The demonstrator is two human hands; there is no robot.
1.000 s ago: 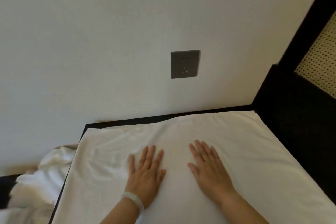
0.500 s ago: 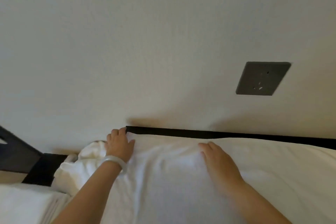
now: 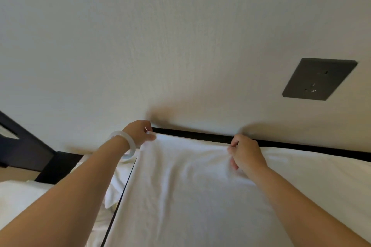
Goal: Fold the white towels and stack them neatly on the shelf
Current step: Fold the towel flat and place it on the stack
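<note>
Pale wall (image 3: 140, 46) backs a dark table (image 3: 200, 136). Both hands pinch the towel's (image 3: 190, 186) far edge: left hand (image 3: 138, 133) at its corner, right hand (image 3: 246, 152) further along; cloth spreads toward the person.

A plain white towel (image 3: 180, 186) covers a black-edged surface (image 3: 200, 136). The wall (image 3: 140, 36) behind is pale cream, with a dark grey socket plate (image 3: 319, 79). A translucent white bangle (image 3: 125, 143) circles one wrist.

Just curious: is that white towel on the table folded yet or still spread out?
Spread out: the towel lies flat, each hand pinching its far edge.
</note>
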